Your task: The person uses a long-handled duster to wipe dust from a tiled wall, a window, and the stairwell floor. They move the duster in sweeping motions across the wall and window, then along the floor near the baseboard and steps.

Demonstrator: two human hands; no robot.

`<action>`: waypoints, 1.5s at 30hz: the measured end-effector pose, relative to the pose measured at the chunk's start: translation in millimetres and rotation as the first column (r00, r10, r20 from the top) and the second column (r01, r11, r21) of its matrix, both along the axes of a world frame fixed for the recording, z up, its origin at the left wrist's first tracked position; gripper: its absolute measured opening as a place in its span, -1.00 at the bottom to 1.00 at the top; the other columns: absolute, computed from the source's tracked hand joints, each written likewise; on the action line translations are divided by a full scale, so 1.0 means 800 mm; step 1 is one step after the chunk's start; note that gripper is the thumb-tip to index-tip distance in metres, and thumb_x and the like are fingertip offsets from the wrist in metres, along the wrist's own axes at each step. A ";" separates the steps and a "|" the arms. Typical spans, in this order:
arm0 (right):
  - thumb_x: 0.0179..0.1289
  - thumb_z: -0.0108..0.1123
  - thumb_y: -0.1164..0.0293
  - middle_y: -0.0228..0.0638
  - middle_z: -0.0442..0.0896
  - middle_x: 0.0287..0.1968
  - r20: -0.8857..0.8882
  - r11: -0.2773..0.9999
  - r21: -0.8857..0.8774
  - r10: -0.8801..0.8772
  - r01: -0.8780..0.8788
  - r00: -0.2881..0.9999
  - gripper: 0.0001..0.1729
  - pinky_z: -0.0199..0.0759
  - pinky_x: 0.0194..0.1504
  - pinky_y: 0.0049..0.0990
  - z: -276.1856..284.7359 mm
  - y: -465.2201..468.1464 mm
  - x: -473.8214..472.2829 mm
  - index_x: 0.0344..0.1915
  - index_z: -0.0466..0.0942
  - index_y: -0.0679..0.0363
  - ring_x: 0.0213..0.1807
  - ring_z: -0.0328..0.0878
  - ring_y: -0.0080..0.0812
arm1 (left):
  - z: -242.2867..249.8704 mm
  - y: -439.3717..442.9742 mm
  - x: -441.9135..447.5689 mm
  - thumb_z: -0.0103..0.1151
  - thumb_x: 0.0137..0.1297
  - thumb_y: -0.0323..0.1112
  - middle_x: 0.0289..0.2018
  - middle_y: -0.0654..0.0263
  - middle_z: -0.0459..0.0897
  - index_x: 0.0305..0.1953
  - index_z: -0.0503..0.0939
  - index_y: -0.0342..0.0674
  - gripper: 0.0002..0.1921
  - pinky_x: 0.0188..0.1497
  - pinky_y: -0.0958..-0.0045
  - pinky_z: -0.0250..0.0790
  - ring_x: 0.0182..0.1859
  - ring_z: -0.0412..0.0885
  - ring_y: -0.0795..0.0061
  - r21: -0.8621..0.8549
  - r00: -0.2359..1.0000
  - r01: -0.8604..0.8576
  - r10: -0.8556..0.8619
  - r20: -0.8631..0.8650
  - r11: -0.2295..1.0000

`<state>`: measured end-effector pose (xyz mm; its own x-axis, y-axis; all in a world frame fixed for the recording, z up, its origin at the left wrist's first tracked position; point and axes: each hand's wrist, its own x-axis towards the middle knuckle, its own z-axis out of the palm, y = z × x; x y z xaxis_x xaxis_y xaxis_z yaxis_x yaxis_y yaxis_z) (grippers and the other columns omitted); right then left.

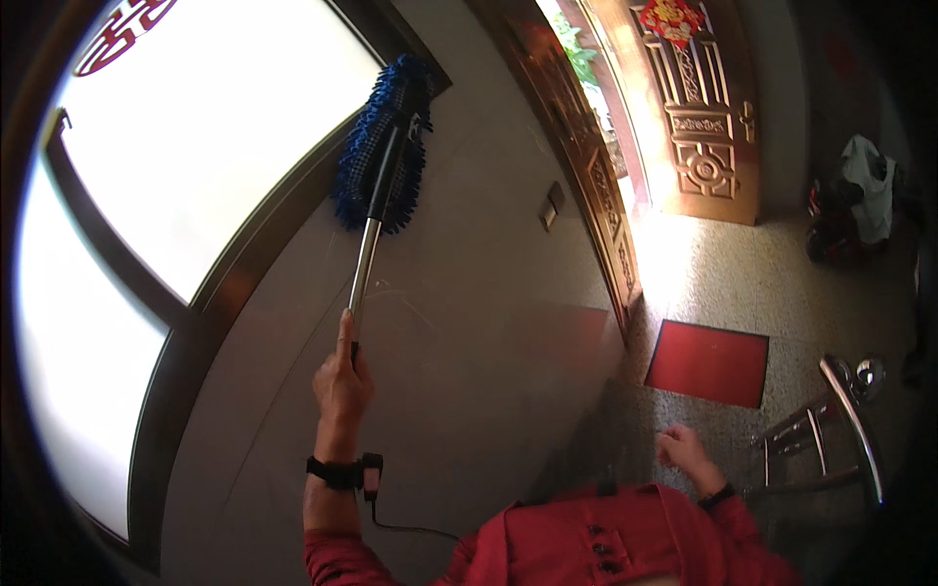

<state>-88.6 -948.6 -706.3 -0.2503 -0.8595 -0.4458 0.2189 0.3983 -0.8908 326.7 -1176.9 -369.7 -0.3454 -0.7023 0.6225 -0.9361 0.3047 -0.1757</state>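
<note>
My left hand (343, 384) grips the short handle of a blue chenille duster (399, 165), its forefinger laid along the chrome tube (364, 267). The duster's shaggy head is raised against the tiled wall and the lower corner of a dark window frame (282, 187). On my left wrist sits a black strap with a small device (371, 476) and a cable. Low on the right, my right hand (687, 453) hangs with its fingers curled in and nothing seen in it.
A carved wooden door (703, 124) stands ajar beyond its frame (586, 154). A red doormat (709, 364) lies on the speckled floor. A metal-framed chair or rack (817, 439) stands right of me. On the wall is a switch plate (551, 207); a whitish bag (868, 183) sits far right.
</note>
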 end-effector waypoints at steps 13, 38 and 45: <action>0.34 0.19 0.27 -0.32 0.62 -0.53 -0.018 0.995 0.057 -0.078 0.078 0.997 -0.72 0.40 -0.56 -0.52 -0.032 0.013 0.009 -0.22 0.52 0.30 -0.57 0.52 -0.55 | -0.048 -0.148 -0.080 0.10 0.40 -0.26 -0.47 0.20 0.65 0.50 -0.10 0.46 -0.21 -0.47 0.16 0.44 -0.48 0.64 0.20 0.103 0.981 -0.046 0.025 0.190 0.994; 0.31 0.24 0.27 -0.34 0.63 -0.52 0.012 0.958 0.166 -0.239 0.233 0.971 -0.71 0.40 -0.58 -0.56 -0.061 0.037 0.031 -0.18 0.53 0.30 -0.59 0.53 -0.57 | -0.117 -0.243 -0.208 -0.01 0.43 -0.18 -0.24 0.03 0.70 0.46 0.07 0.32 -0.38 -0.15 -0.06 0.49 -0.18 0.68 -0.04 0.397 0.937 -0.100 -0.048 0.347 0.912; 0.31 0.23 0.28 -0.35 0.62 -0.52 0.039 0.942 0.208 -0.279 0.265 0.960 -0.72 0.40 -0.58 -0.57 -0.057 0.040 0.035 -0.21 0.53 0.30 -0.59 0.52 -0.57 | -0.152 -0.270 -0.189 0.04 0.40 -0.18 -0.34 0.12 0.70 0.46 0.07 0.35 -0.34 -0.25 0.06 0.51 -0.28 0.69 0.10 0.353 0.904 -0.107 -0.058 0.425 0.929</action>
